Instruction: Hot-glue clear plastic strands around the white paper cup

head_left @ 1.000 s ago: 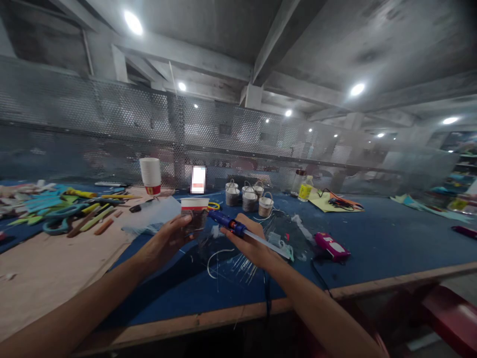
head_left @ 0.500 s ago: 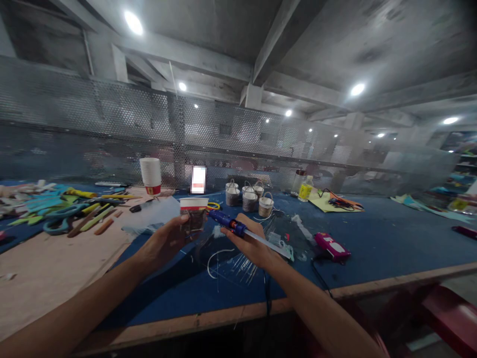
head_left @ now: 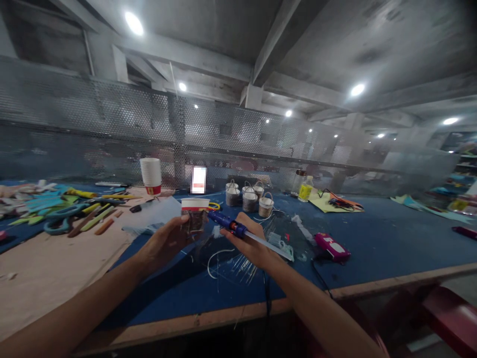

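My left hand [head_left: 169, 242] is wrapped round a paper cup [head_left: 194, 204] with a white and red rim and a dark brown covering on its lower part. In my right hand [head_left: 249, 241] is a blue glue gun [head_left: 225, 222], its nozzle pointing left at the cup's right side. A long translucent glue stick [head_left: 266, 242] sticks out of the gun's back end. Whether the nozzle touches the cup I cannot tell. Beneath my hands lie thin clear strands [head_left: 244, 267] on the blue table mat [head_left: 164, 293].
Small handled buckets [head_left: 249, 200] stand behind my hands. Stacked paper cups [head_left: 150, 175], scissors [head_left: 61, 220] and clay-coloured sticks [head_left: 104, 226] are on the left. A magenta device [head_left: 331, 247], a yellow-labelled bottle [head_left: 305, 189] and yellow paper [head_left: 335, 203] lie to the right.
The cup has shifted and turned very slightly in my left hand. My right hand and the glue gun look almost unmoved.
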A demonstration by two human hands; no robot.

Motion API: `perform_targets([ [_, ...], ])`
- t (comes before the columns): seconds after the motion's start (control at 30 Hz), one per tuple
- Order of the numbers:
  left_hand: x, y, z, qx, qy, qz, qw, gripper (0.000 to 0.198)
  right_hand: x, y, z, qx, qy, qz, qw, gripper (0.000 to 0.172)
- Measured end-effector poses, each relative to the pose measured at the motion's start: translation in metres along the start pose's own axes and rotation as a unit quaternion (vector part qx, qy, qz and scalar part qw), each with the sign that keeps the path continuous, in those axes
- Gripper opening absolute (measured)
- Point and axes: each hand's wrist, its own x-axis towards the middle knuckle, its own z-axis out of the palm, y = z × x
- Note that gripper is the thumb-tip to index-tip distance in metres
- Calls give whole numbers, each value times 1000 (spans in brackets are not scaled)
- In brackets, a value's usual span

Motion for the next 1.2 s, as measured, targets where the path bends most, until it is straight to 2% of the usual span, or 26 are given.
perform_targets([
  [0.23, 3, -3, -7, 0, -9, -4, 1000, 32, 2, -1, 1, -15, 0, 2, 1000, 47],
  [0.87, 1, -1, -2, -2, -25, -6, 1000, 32, 3, -4, 0, -4, -12, -10, 1000, 44],
  [1.2, 1, 0, -5, -29, -19, -4, 999, 32, 2, 4, 3, -6, 7, -4, 1000, 47],
])
